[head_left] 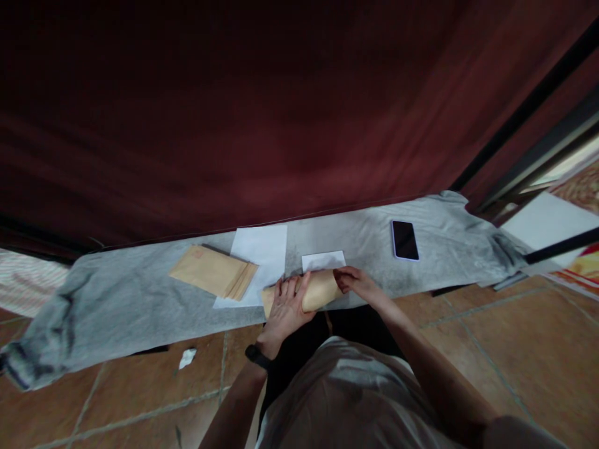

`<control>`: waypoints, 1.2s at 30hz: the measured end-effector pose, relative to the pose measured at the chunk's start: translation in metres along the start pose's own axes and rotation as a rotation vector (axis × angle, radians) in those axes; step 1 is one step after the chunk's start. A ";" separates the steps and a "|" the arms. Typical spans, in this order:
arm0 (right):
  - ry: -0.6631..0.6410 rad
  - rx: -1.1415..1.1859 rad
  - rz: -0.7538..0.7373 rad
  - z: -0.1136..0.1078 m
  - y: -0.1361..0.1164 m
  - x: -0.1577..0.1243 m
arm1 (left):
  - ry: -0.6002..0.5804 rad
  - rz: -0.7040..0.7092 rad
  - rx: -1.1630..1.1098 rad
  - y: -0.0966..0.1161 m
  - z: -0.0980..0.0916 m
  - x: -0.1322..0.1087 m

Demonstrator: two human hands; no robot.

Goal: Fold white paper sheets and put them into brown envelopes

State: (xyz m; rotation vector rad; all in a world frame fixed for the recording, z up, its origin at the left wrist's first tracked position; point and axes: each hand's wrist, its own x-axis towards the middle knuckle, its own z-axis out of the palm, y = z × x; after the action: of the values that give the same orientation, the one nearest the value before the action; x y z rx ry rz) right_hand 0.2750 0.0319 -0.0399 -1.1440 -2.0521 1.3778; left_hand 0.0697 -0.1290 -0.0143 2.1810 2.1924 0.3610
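A brown envelope (pixel 322 288) lies at the near edge of a long table covered with grey cloth (pixel 135 305). My left hand (pixel 286 307) rests flat on its left half, fingers stretched out and pressing down. My right hand (pixel 352 280) pinches the envelope's right end with curled fingers. A small white sheet (pixel 322 260) lies just behind the envelope, partly tucked under it. To the left sits a stack of brown envelopes (pixel 213 272) overlapping a larger white sheet (pixel 260 257).
A black phone (pixel 405 239) lies face up on the cloth to the right. A dark red curtain (pixel 243 106) hangs right behind the table. The floor is brown tile, with a crumpled white scrap (pixel 187 357) near the table's front.
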 end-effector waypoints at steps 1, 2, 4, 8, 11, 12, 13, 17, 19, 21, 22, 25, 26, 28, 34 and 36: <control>0.067 -0.058 0.000 -0.001 0.001 0.004 | 0.019 -0.026 0.000 -0.002 -0.001 -0.003; 0.146 -0.138 0.005 -0.002 0.002 0.009 | 0.042 -0.059 0.003 -0.005 -0.001 -0.005; 0.277 -0.324 0.037 -0.001 0.003 0.018 | 0.085 -0.133 0.022 -0.009 -0.003 -0.011; 0.335 -0.493 0.103 0.015 0.007 0.032 | 0.138 -0.227 0.071 -0.014 -0.001 -0.022; 0.372 -0.507 0.095 0.028 0.011 0.037 | 0.153 -0.252 0.078 -0.015 0.002 -0.029; 0.380 -0.506 0.094 0.030 0.012 0.038 | 0.152 -0.257 0.077 -0.016 0.003 -0.031; 0.382 -0.499 0.096 0.030 0.013 0.039 | 0.150 -0.262 0.077 -0.016 0.004 -0.032; 0.350 -0.426 0.094 0.026 0.016 0.039 | 0.151 -0.285 0.072 -0.017 0.006 -0.032; 0.354 -0.363 0.066 0.023 0.017 0.037 | 0.154 -0.283 0.072 -0.017 0.007 -0.031; 0.378 -0.256 0.035 0.018 0.017 0.033 | 0.160 -0.285 0.070 -0.017 0.008 -0.031; 0.392 -0.180 0.018 0.014 0.017 0.031 | 0.164 -0.290 0.066 -0.017 0.008 -0.031; 0.440 0.083 -0.056 0.000 0.015 0.026 | 0.165 -0.314 0.048 -0.017 0.009 -0.031; 0.450 0.162 -0.089 -0.005 0.013 0.024 | 0.163 -0.322 0.040 -0.017 0.010 -0.030; 0.449 0.280 -0.145 -0.013 0.009 0.020 | 0.156 -0.337 0.028 -0.017 0.010 -0.029; 0.279 0.167 -0.162 -0.019 0.003 0.009 | 0.148 -0.327 0.042 -0.016 0.006 -0.028; 0.229 0.090 -0.161 -0.022 0.005 0.008 | 0.144 -0.307 0.058 -0.016 0.004 -0.028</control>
State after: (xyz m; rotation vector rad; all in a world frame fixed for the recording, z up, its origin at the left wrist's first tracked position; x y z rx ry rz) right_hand 0.2880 0.0520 -0.0358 -1.0236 -1.8577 1.1902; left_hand 0.0556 -0.1564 -0.0255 1.8513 2.5945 0.4568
